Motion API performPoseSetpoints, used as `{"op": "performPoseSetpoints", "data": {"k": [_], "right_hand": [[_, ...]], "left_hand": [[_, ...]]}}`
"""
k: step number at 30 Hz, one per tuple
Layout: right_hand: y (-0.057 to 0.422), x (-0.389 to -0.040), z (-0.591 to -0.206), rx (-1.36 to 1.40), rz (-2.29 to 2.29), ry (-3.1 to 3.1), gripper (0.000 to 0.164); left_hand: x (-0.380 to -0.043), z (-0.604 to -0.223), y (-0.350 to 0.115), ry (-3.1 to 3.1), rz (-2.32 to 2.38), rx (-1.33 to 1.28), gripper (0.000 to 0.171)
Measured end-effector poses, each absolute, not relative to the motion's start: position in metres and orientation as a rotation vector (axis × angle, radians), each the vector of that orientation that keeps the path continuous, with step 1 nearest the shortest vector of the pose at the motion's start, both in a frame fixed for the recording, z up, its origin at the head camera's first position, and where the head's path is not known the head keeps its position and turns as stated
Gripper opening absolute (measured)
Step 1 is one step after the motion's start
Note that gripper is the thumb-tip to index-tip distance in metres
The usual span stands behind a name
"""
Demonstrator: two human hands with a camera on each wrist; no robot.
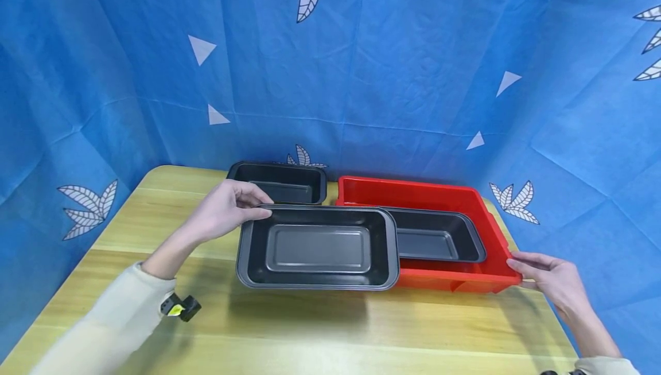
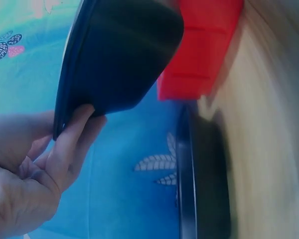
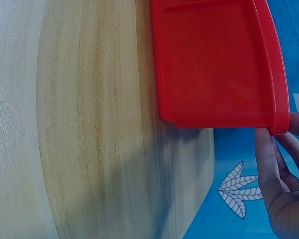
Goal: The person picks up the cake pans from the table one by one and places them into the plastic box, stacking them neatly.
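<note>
My left hand (image 1: 229, 209) pinches the far left corner of a dark grey loaf pan (image 1: 318, 249), thumb on the inside and fingers beneath the rim. The pan is up off the table, and its outer side and base show in the left wrist view. At the right, my right hand (image 1: 552, 280) grips the near right corner of a red plastic bin (image 1: 431, 278) by its rim. Inside the bin lies another dark loaf pan (image 1: 428, 237), its left part hidden behind the held pan. The right wrist view shows the bin's red side wall (image 3: 214, 69) with fingers at its rim.
A third dark loaf pan (image 1: 281, 183) stands at the back of the wooden table (image 1: 310, 346), left of the bin. Blue cloth (image 1: 413, 65) with leaf prints hangs behind and beside the table.
</note>
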State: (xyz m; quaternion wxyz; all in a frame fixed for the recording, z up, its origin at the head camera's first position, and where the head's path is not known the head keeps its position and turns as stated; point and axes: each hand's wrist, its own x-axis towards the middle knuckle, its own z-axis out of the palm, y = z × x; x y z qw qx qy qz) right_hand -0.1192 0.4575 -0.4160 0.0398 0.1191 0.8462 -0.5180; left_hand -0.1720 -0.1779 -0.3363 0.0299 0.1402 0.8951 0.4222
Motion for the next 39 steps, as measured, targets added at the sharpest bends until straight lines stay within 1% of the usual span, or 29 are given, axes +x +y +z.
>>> {"op": "performPoseSetpoints", "data": {"k": [6, 26, 39], "right_hand": [[0.457, -0.119, -0.416, 0.360, -1.546, 2.628, 0.013], [0.456, -0.119, -0.416, 0.362, -1.570, 2.605, 0.014], [0.458, -0.120, -0.416, 0.365, -1.530, 2.626, 0.012]], "left_hand": [[-0.179, -0.335, -0.160, 2.760, 1.350, 0.406, 0.012], [-0.208, -0.331, -0.104, 2.699, 1.451, 0.469, 0.013], [-0.232, -0.341, -0.058, 2.617, 1.512, 0.501, 0.014]]}}
